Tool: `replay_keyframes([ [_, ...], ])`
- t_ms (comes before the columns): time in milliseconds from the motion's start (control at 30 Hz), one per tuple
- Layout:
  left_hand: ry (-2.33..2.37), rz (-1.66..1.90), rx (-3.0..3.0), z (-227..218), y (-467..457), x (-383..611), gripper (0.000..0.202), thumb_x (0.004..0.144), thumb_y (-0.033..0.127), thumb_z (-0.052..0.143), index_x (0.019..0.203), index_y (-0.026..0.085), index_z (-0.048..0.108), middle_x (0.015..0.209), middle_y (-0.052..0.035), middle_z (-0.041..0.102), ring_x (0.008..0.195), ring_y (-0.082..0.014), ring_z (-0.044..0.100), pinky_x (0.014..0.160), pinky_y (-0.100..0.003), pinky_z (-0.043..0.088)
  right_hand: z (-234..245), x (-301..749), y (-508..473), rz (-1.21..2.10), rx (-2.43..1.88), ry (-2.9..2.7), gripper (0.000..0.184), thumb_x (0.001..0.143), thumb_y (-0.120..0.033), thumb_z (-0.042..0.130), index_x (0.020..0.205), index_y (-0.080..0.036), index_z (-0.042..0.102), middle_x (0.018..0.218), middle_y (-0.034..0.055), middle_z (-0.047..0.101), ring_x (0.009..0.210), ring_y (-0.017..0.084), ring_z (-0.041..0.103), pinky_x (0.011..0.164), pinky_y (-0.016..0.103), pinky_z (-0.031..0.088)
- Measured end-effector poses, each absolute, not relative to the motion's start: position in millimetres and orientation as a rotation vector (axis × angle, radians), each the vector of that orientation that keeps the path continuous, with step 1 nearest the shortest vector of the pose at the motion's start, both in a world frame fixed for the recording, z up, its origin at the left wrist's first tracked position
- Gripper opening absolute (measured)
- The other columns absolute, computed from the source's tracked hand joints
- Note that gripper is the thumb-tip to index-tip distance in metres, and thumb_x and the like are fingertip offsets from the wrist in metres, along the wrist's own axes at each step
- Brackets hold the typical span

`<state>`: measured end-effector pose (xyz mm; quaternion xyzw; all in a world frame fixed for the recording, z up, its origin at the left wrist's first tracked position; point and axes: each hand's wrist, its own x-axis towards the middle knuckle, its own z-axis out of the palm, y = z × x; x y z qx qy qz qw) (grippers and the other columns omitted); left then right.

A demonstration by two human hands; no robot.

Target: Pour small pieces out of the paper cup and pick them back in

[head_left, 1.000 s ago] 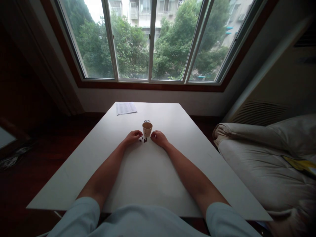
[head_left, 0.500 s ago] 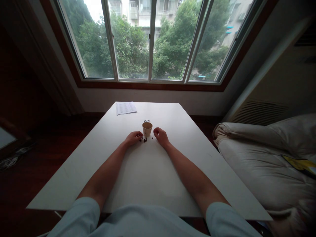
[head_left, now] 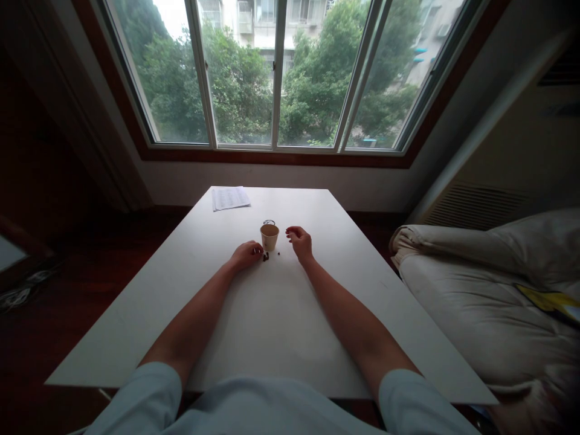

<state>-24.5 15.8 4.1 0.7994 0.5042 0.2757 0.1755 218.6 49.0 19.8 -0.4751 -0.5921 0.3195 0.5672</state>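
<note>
A tan paper cup [head_left: 269, 240] stands upright on the white table. My left hand [head_left: 248, 254] rests left of the cup, its fingers curled down at the tabletop beside several small dark brown pieces [head_left: 266, 257], which look like beans. What its fingertips hold, if anything, is hidden. To the right of the cup, my right hand [head_left: 299, 240] is raised slightly, apart from the rim. Its thumb and fingers are drawn together toward the cup, and whatever is between them is too small to name. One more small dark piece [head_left: 278, 254] lies on the table between the cup and my right wrist.
Behind the cup lies a thin dark loop [head_left: 269, 222], perhaps a cord or glasses. Printed paper sheets [head_left: 231, 198] are at the table's far left corner. The white table [head_left: 281, 326] stands before a window. A padded beige couch [head_left: 480, 308] is to the right.
My right hand has moved slightly up and right, away from the cup, its fingers turning toward the rim. My left hand has stayed nearly in place; fewer dark pieces show by its fingertips.
</note>
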Motion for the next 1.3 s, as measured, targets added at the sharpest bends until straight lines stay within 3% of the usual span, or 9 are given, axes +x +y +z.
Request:
replay_keyframes([
  [200, 1.459, 0.764, 2.278, 8, 14, -23, 0.019, 0.081, 0.028, 0.06, 0.093, 0.023, 0.073, 0.088, -0.003, 0.063, 0.073, -0.0157, 0.056, 0.069, -0.028, 0.043, 38, 202, 44, 0.879, -0.914, -1.397, 0.026, 0.084, -0.033, 0.052, 0.102, -0.02, 0.066, 0.099, 0.0047, 0.072, 0.072, 0.014, 0.067, 0.061, 0.026, 0.055],
  [467, 1.473, 0.771, 2.299, 9, 13, -22, 0.02, 0.083, 0.03, 0.058, 0.094, 0.024, 0.074, 0.089, -0.0028, 0.064, 0.075, -0.0153, 0.056, 0.069, -0.027, 0.044, 44, 196, 39, 0.93, -0.91, -1.458, 0.029, 0.086, -0.036, 0.056, 0.108, -0.021, 0.067, 0.085, 0.0016, 0.071, 0.07, 0.015, 0.067, 0.07, 0.03, 0.058],
  [633, 1.514, 0.746, 2.317, 11, 12, -21, 0.021, 0.085, 0.028, 0.056, 0.093, 0.023, 0.074, 0.088, -0.0029, 0.065, 0.075, -0.0149, 0.057, 0.069, -0.026, 0.044, 40, 208, 47, 0.704, -1.039, -1.492, 0.026, 0.087, -0.034, 0.051, 0.103, -0.022, 0.067, 0.095, 0.0021, 0.071, 0.069, 0.014, 0.066, 0.067, 0.028, 0.054],
  [900, 1.478, 0.808, 2.423, 18, 3, -8, 0.023, 0.085, 0.023, 0.053, 0.097, 0.022, 0.073, 0.079, -0.0013, 0.067, 0.069, -0.0144, 0.055, 0.066, -0.026, 0.039, 22, 230, 54, 0.47, -1.463, -2.099, 0.014, 0.083, -0.034, 0.063, 0.087, -0.023, 0.072, 0.082, 0.0014, 0.07, 0.075, 0.016, 0.061, 0.067, 0.026, 0.043],
  [1133, 1.481, 0.629, 2.453, 21, -4, 0, 0.022, 0.085, 0.031, 0.056, 0.096, 0.025, 0.074, 0.076, -0.0014, 0.067, 0.066, -0.0157, 0.057, 0.064, -0.026, 0.038, 16, 223, 45, 0.303, -1.486, -2.335, 0.015, 0.081, -0.038, 0.069, 0.088, -0.025, 0.072, 0.091, 0.0033, 0.067, 0.082, 0.017, 0.058, 0.068, 0.025, 0.039],
  [1300, 1.491, 0.669, 2.426, 20, -3, 0, 0.024, 0.086, 0.027, 0.053, 0.096, 0.025, 0.075, 0.084, -0.002, 0.071, 0.075, -0.0172, 0.062, 0.072, -0.026, 0.044, 11, 224, 45, 0.227, -1.455, -2.335, 0.01, 0.084, -0.032, 0.067, 0.088, -0.023, 0.071, 0.09, 0.0043, 0.066, 0.086, 0.018, 0.056, 0.074, 0.026, 0.039],
])
